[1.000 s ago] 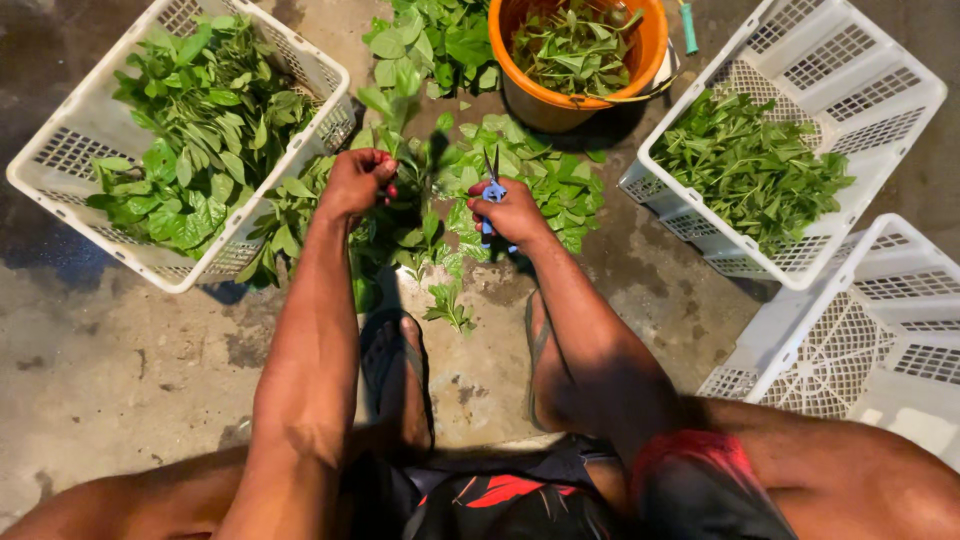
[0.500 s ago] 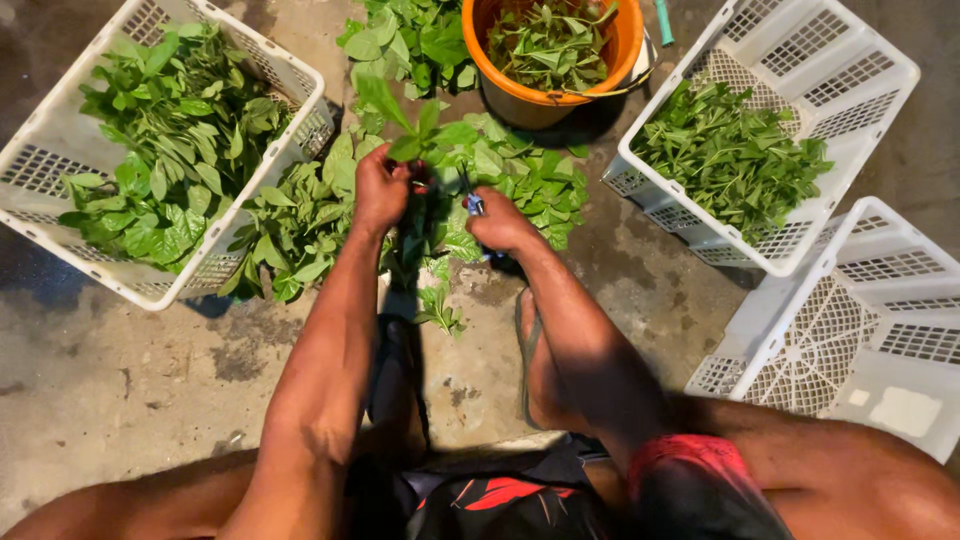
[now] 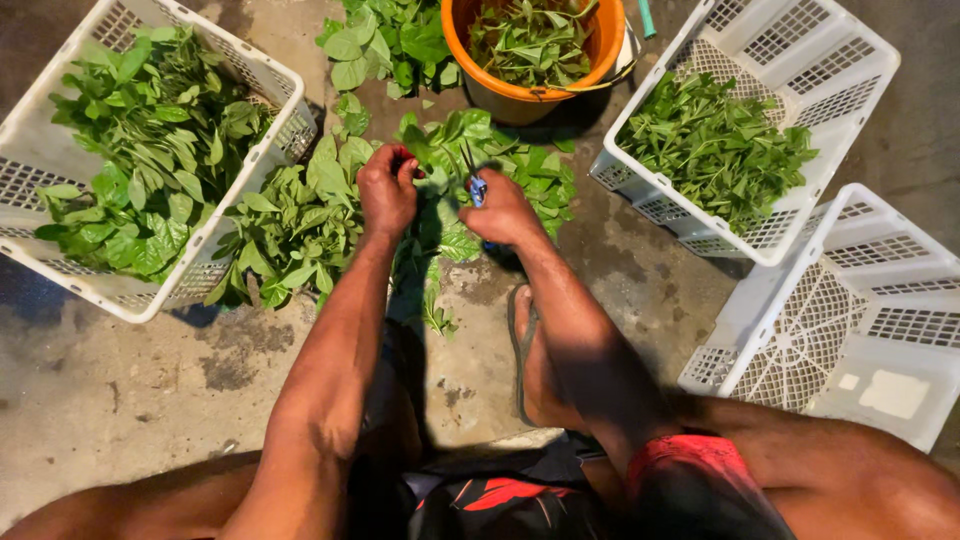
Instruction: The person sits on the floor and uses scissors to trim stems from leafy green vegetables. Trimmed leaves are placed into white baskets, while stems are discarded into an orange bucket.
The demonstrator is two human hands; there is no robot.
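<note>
Right hand [image 3: 503, 212] grips blue-handled scissors [image 3: 474, 186], left hand [image 3: 388, 188] pinches a leafy stem [image 3: 432, 158], both over the pile of green leaves [image 3: 300, 215] on the concrete floor [image 3: 120, 370]; beyond, an orange bucket [image 3: 520, 95] of cuttings

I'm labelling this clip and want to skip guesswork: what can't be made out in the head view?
- Small blue-handled cutting tool: blades hidden by the right hand and green leaves.
- What the left hand pinches: covered by its curled fingers.
- Orange plastic bucket: far rim cut off by the top edge.
- Empty white plastic crate: cut off by the right edge.
</note>
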